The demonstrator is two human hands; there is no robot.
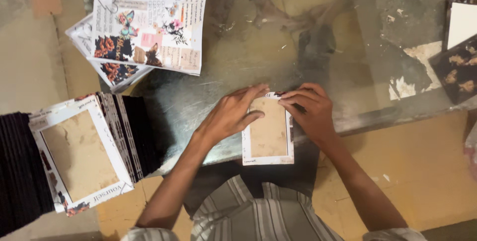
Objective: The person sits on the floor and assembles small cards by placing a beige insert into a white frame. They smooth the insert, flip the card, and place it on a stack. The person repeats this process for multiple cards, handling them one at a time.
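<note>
No packages, labels, screens (none) — anywhere.

A scratched, shiny glass table holds a small white-edged tan card at its near edge. Far left of the card lies a pile of flowery printed paper sheets. Far right lies a dark brown blotchy card.

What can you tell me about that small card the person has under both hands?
The card is a small upright rectangle that looks like paper: a blotchy tan panel inside a white border, with faint small print at the lower left corner. It lies flat at the near edge of a glass tabletop, its lower part seeming to overhang. The left hand rests on its upper left corner, the right hand presses its top right edge, where a dark flowery patch peeks out.
</note>
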